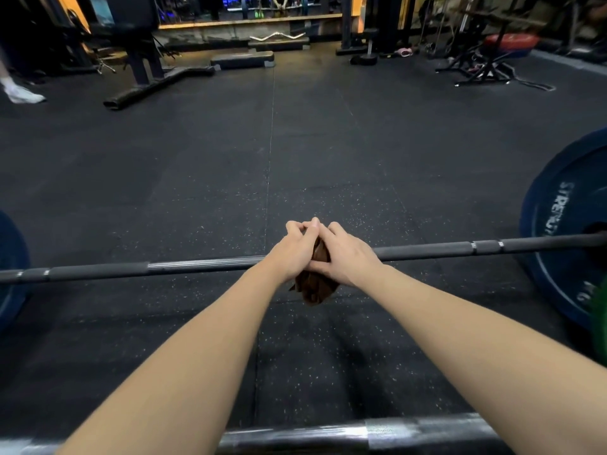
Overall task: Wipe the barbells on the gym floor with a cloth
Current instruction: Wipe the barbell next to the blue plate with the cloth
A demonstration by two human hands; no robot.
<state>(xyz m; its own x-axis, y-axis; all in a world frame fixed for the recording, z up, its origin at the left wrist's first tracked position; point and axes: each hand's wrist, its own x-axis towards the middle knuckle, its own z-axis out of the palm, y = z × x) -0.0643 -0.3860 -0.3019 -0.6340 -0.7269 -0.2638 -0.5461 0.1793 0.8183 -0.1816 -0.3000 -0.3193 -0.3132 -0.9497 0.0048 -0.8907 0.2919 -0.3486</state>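
A long dark barbell (pixel 197 265) lies across the black rubber floor, with a blue plate (pixel 558 224) on its right end and another blue plate (pixel 10 257) at the left edge. My left hand (pixel 294 251) and my right hand (pixel 345 254) are pressed together over the middle of the bar, both holding a bunched brown cloth (pixel 312 287) that hangs down below them. The bar's centre is hidden behind my hands. A second bar (pixel 361 435), shiny and blurred, crosses the bottom of the view close to me.
A bench frame (pixel 144 77) and a step platform (pixel 243 59) stand at the back left. A curl bar (pixel 277 36) lies by the mirror wall. A stand (pixel 486 67) with a red pad is at the back right. A person's white shoe (pixel 23 93) shows far left.
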